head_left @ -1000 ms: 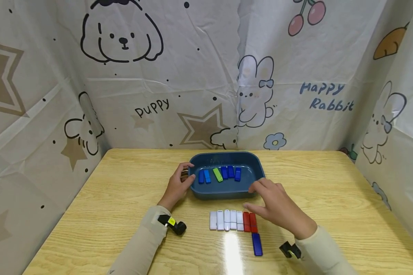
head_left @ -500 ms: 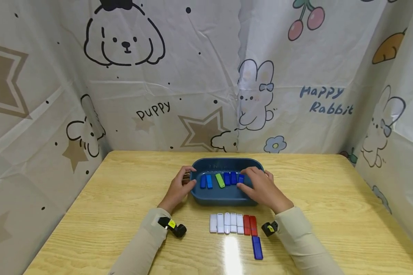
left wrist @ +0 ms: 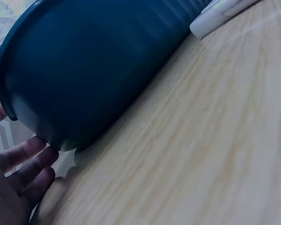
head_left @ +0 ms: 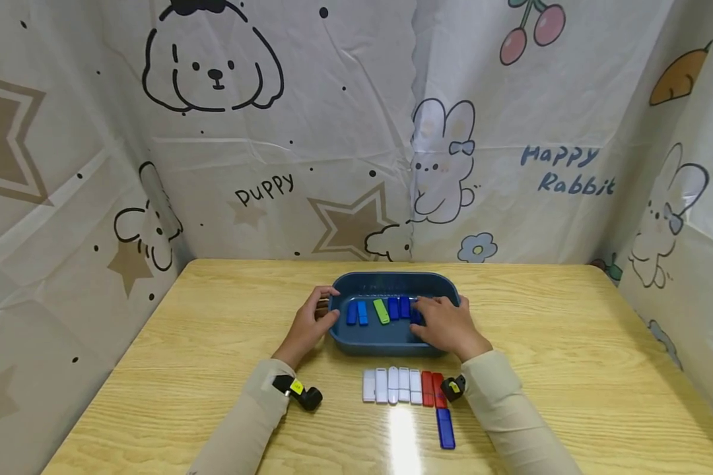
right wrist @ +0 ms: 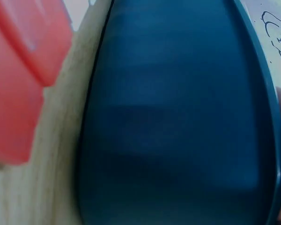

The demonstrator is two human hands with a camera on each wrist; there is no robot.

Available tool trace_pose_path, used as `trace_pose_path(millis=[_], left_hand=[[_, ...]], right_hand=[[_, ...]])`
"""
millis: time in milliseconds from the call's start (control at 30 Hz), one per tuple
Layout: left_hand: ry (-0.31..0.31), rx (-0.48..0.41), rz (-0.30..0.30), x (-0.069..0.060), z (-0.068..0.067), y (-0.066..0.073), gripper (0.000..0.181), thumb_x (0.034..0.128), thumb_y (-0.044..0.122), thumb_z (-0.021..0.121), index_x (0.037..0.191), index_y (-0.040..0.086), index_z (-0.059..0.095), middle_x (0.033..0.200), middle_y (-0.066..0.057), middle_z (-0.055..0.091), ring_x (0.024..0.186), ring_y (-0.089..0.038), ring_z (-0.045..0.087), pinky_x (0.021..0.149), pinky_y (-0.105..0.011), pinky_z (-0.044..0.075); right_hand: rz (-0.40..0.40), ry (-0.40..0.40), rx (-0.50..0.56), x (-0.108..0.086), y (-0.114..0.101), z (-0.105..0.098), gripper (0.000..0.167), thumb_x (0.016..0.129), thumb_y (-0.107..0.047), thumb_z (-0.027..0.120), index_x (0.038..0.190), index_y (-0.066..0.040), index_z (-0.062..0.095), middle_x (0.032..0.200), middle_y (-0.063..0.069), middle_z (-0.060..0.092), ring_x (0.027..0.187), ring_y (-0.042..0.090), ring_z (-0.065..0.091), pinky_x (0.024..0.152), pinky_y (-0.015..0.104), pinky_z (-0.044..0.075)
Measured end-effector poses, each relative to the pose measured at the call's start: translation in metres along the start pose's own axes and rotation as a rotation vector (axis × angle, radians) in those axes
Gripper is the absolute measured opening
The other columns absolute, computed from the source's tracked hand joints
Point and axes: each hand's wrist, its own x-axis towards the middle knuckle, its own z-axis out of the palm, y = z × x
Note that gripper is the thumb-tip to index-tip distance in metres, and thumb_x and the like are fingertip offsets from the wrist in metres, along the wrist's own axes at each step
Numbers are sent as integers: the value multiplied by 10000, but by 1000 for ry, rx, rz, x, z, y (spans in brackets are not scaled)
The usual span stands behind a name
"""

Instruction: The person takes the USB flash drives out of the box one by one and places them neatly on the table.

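A dark blue bin (head_left: 386,348) stands on the table with several blue blocks (head_left: 393,309) and one green block (head_left: 381,311) inside. At its left end my left hand (head_left: 306,324) grips the rim; in the left wrist view, fingers of this left hand (left wrist: 25,164) touch the bin's outer wall (left wrist: 93,70). Reaching over the right end, my right hand (head_left: 451,324) pinches the rightmost blue block (head_left: 416,316) by its ends, partly covering it. The right wrist view is filled by the bin's outer wall (right wrist: 173,117).
In front of the bin lies a row of white blocks (head_left: 393,385) and two red blocks (head_left: 428,389), side by side. A single blue block (head_left: 445,429) lies below the row's right end. A printed curtain (head_left: 344,132) hangs behind the table.
My right hand has moved from the bin's front right corner into the bin, and its fingers have come around the rightmost blue block. The left hand stays at the left rim.
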Motion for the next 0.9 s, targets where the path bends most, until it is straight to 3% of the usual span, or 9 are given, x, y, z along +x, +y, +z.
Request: trace_pose_path(millis=[133,400,600,833,900], left_hand=[[-1,-5,1,0,1,-1,367,911,54,580,1265,18,491,1324,-202,492,1187,-385,499,996,-505,418],[7,-5,-4,-1,1,-1,373,911,62,578,1271,22,490,1318,-187,496,1173,-355,504,998,-500,414],[-4,8,1,1,1,-2,385,914,66,575,1283,14,478,1332,-188,491,1180,-351,503,991,-483,422],[23,1,-10,8,5,-35,375,927,102,583,1290,123,489,1354,-140,486,1191,-319,501,1006,-479,411],[30,12,-11,9,6,-38,367,925,115,584,1278,160,490,1348,-111,490,1180,-291,511,1000,-462,419]], right_hand=[[4,-31,-23,0,-1,-1,462,898,-400,639,1280,-141,622,1324,78,589,1220,338,492,1024,698,157],[27,-20,-23,1,-2,-3,419,851,-403,708,1178,-143,686,1293,89,591,1151,327,517,971,644,259],[59,-20,28,2,-2,-5,351,796,-358,777,1083,-167,706,1126,62,676,1036,278,585,948,602,278],[76,-38,70,4,-3,-6,294,769,-308,810,1019,-186,714,1065,42,692,987,230,600,909,569,290],[76,-41,64,3,-3,-6,313,765,-325,812,1029,-187,717,1078,47,689,997,233,599,910,566,294]])
